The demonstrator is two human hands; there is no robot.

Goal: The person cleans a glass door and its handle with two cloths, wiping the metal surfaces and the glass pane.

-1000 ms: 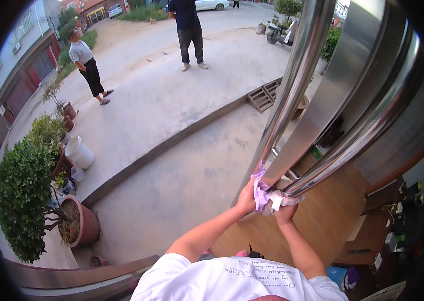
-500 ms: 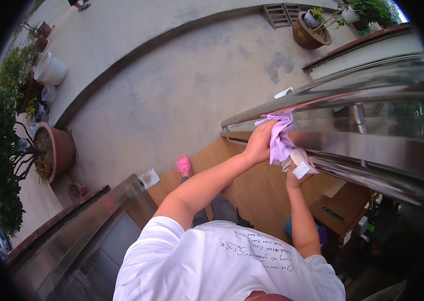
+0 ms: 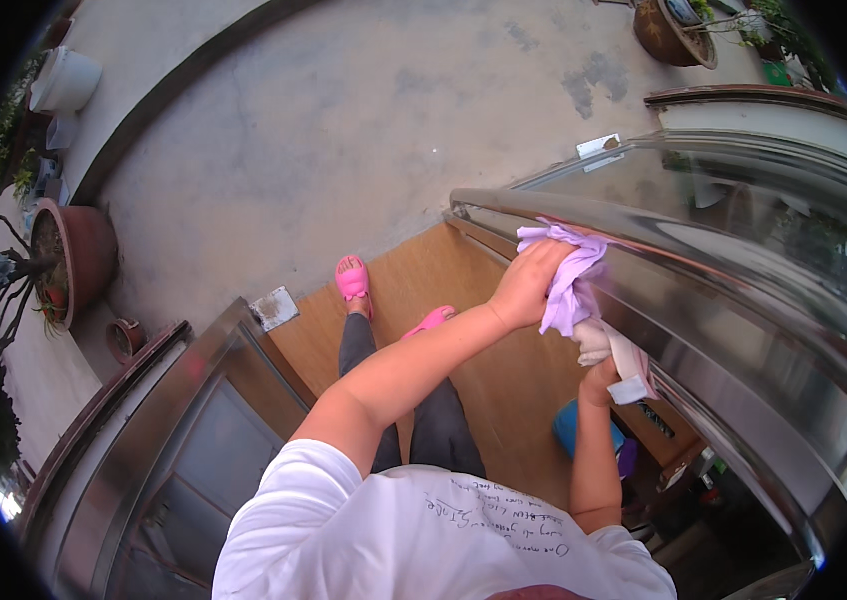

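Observation:
My left hand (image 3: 525, 288) presses a bunched light purple cloth (image 3: 575, 286) against the edge of a metal-framed glass door (image 3: 703, 315) on the right. Its fingers are closed around the cloth and partly hidden by it. Lower down, my right hand (image 3: 598, 382) is wrapped round a pale pink fabric piece (image 3: 629, 352) with a white patch at its end, beside the same door edge. Whether that fabric is fixed to the door, I cannot tell.
A second metal-framed glass door (image 3: 158, 430) stands at the left. Wooden-coloured flooring (image 3: 483, 380) lies under my pink slippers (image 3: 353, 277). A blue bucket-like container (image 3: 568, 428) is near my right forearm. Potted plants, including a large clay pot (image 3: 78, 260), stand outside.
My view has shifted, showing more of my legs and both slippers. Both hands stay at the door edge with their cloths, slightly lower and further right in the picture.

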